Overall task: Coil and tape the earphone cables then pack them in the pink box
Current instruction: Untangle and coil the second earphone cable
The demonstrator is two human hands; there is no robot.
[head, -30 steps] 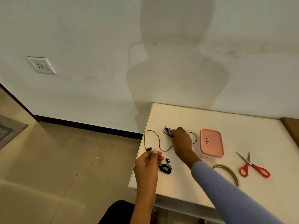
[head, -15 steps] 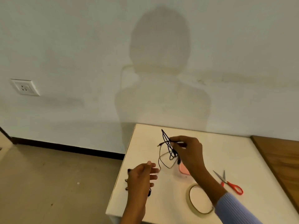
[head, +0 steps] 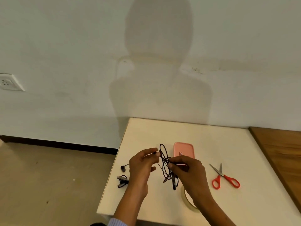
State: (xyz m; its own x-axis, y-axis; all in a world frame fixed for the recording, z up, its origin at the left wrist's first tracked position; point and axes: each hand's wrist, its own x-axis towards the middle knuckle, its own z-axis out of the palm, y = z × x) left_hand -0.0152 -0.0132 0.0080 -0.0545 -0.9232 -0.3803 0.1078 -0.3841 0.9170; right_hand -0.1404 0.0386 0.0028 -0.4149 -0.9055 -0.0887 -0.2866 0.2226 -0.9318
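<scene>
Left hand [head: 141,163] risen to thin black looped cable [head: 165,165] | both hands pinching it, right hand [head: 189,172]

Counted items before you. Two hands: your left hand [head: 141,167] and your right hand [head: 189,172], both pinching one loose black earphone cable [head: 164,162] looped between them. One coiled black earphone bundle [head: 122,181] lies just left of your left hand, and one earbud [head: 122,167] shows above that bundle, so you have two earphone sets in all. One pink box [head: 184,150], lid shut, sits just beyond your right hand. One pair of red-handled scissors [head: 225,178] lies to the right of your right hand. One tape roll [head: 187,201] lies partly under your right wrist. One table [head: 211,139]; one wall socket [head: 8,82].
</scene>
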